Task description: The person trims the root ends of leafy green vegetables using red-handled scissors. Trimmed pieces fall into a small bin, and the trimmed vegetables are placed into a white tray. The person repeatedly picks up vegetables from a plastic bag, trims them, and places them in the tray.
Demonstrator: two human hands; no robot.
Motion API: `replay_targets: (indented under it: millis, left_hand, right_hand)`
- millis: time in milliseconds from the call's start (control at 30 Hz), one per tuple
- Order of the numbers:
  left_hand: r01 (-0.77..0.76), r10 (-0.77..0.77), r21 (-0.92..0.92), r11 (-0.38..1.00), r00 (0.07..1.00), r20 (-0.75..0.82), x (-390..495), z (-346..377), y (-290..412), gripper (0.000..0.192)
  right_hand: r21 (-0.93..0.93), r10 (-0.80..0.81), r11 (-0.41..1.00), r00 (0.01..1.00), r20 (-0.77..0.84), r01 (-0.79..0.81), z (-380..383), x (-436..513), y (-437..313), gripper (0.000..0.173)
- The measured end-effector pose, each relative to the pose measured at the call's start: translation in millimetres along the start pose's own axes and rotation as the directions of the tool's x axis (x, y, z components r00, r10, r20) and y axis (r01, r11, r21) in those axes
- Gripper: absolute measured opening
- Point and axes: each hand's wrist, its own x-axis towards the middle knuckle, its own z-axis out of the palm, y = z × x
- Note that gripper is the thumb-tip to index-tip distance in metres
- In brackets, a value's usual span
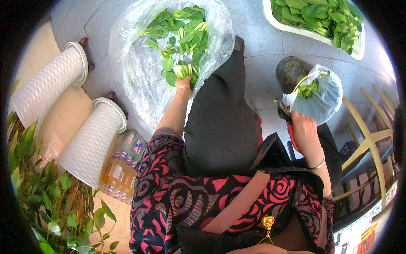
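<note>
My left hand (184, 83) is closed around a bunch of leafy greens (183, 71) with pale green stems. That hand is inside a large clear plastic bag (133, 73), spread wide on the floor. More loose leafy greens (193, 38) lie in the bag, beyond my fingers. On the right, my right hand (305, 131) grips red-handled scissors (291, 135), blades pointing forward. The blade tips are by the near left rim of a bin (326, 104) lined with a whitish plastic bag. Green leaf scraps (308, 90) sit within the bin.
At upper right stands a white plastic basket (317, 39) heaped with leafy greens (317, 16). My trousered leg (222, 127) and dark shoe lie between bag and bin. White planters (95, 136), bottles (119, 171) and trailing plants (50, 193) line the left; a wooden chair (369, 139) is at right.
</note>
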Motion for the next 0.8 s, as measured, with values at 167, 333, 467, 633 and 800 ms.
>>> replay_targets:
  millis: [167,333,467,633,800]
  left_hand:
    - [0.099,-0.062,0.279,0.955,0.989,-0.137,18.0,27.0,13.2,0.046]
    - [-0.015,0.038,0.249,0.968,0.995,-0.09,-6.7,3.4,18.6,0.041]
    - [-0.38,0.391,0.116,0.918,0.917,-0.086,-39.8,-45.9,29.4,0.043]
    - [-0.815,0.82,0.089,0.572,0.569,-0.064,-92.4,-110.2,96.2,0.048]
    - [-0.936,0.963,-0.261,0.237,0.262,-0.064,-203.0,-130.6,185.0,0.041]
  right_hand:
    - [-0.041,-0.052,0.998,0.995,-0.087,0.048,-3.9,1.3,1.2,0.006]
    - [-0.055,-0.036,0.998,0.995,-0.09,0.031,-9.2,-8.7,2.0,0.006]
    - [-0.079,-0.004,0.997,0.986,-0.166,-0.009,-18.5,-23.2,4.7,0.007]
    - [0.04,0.022,0.999,0.898,-0.439,-0.005,-38.7,-47.2,18.2,0.014]
    - [0.378,0.188,0.923,0.775,-0.603,0.07,-59.2,-72.6,15.8,0.03]
